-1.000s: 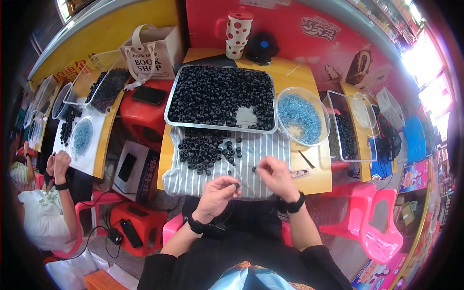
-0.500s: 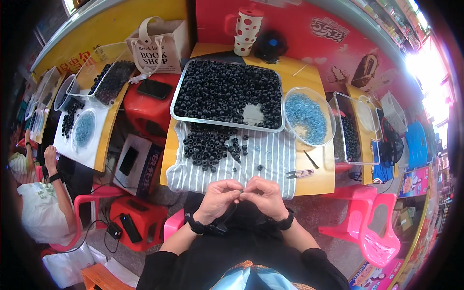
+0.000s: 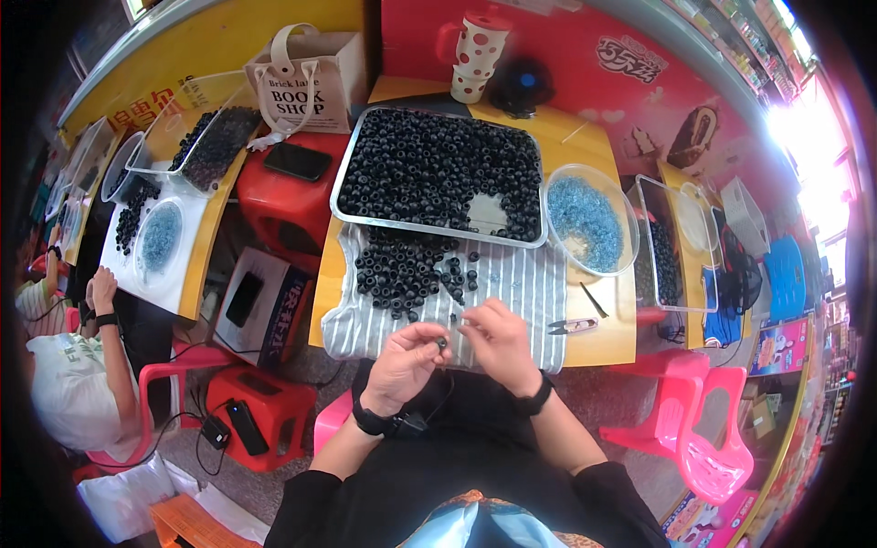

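Note:
My left hand (image 3: 400, 367) is closed in a pinch on a small black ring-shaped bead (image 3: 442, 343) at the cloth's front edge. Just to its right, my right hand (image 3: 501, 345) reaches over the striped cloth (image 3: 534, 292). Its fingers are bent together, and anything between them is too small to make out. A single black bead (image 3: 454, 318) is close to those fingertips. Beyond both hands, a pile of black beads (image 3: 393, 274) lies on the cloth. Behind it stands a clear tray (image 3: 438, 229) full of the same beads.
A round clear tub (image 3: 630, 251) of light-blue bits stands right of the tray. Small snips (image 3: 574, 325) and black tweezers (image 3: 594, 300) lie at the right. A spotted cup (image 3: 475, 55) and canvas bag (image 3: 315, 82) stand behind. Another person (image 3: 82, 384) sits at the left.
My hands were together, pinching at one spot; now they are apart. The right hand has moved forward over the cloth, while the left has turned and shows a bead in its fingertips.

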### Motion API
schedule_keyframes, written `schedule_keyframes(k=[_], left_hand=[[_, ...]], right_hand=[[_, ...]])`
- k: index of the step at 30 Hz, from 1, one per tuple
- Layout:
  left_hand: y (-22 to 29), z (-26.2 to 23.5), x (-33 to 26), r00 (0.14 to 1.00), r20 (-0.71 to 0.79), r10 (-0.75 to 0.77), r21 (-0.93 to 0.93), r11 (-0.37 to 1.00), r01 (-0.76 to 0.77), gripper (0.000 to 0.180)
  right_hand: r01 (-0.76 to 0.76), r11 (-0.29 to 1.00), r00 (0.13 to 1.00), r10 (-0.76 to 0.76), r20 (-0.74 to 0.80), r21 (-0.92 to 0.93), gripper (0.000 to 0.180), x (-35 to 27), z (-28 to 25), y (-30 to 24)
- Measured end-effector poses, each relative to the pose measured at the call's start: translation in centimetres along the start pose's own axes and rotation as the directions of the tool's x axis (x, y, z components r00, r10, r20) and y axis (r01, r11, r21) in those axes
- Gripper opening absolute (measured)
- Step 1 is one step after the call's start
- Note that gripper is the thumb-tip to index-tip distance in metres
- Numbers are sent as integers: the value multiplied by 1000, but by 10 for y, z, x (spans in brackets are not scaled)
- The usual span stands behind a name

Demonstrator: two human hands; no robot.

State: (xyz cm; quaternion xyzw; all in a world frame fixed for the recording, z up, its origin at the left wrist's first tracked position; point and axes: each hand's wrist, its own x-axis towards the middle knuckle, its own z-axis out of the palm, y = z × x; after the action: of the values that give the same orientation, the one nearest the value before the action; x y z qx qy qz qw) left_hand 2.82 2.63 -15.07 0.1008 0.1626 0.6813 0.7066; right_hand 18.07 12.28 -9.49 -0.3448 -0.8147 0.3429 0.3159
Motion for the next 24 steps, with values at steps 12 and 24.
schedule_keyframes(k=[12,24], left_hand=[[8,1,-2,997,-46,57,29,998,-56,22],[-9,19,6,1000,-8,18,113,993,-17,20]], right_hand=[[-258,939,963,231,140,226,7,0,15,8],[-302,627,953,225,204,718,3,-25,-9,-16]])
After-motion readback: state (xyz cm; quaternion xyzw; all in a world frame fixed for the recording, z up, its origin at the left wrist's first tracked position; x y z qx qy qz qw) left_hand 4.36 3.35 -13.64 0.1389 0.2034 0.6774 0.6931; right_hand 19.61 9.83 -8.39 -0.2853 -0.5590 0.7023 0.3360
